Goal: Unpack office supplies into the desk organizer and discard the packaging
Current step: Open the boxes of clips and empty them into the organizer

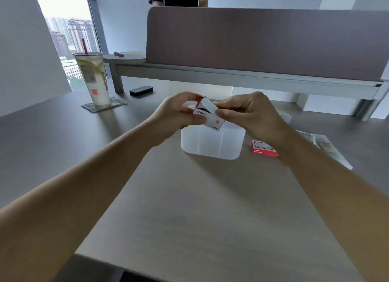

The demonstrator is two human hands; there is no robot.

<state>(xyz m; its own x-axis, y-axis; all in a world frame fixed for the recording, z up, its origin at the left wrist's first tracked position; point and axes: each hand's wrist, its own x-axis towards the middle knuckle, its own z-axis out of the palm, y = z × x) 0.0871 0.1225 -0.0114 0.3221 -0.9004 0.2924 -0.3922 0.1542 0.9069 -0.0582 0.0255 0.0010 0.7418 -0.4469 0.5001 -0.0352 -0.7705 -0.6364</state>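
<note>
A small white and red supply box (pixel 212 120) is held in the air over the translucent white desk organizer (pixel 210 144). My left hand (pixel 179 111) grips the box's left end. My right hand (pixel 250 115) pinches the box's white end flap, which is folded up and open. What the box holds is hidden. A second red box (pixel 264 149) lies flat on the desk to the right of the organizer, partly behind my right wrist. Clear plastic packets (pixel 322 145) lie further right.
An iced drink cup with a red straw (pixel 93 77) stands on a coaster at the back left. A black case (pixel 141 90) lies behind it. A brown partition (pixel 263 42) closes off the back of the desk; a person stands behind it.
</note>
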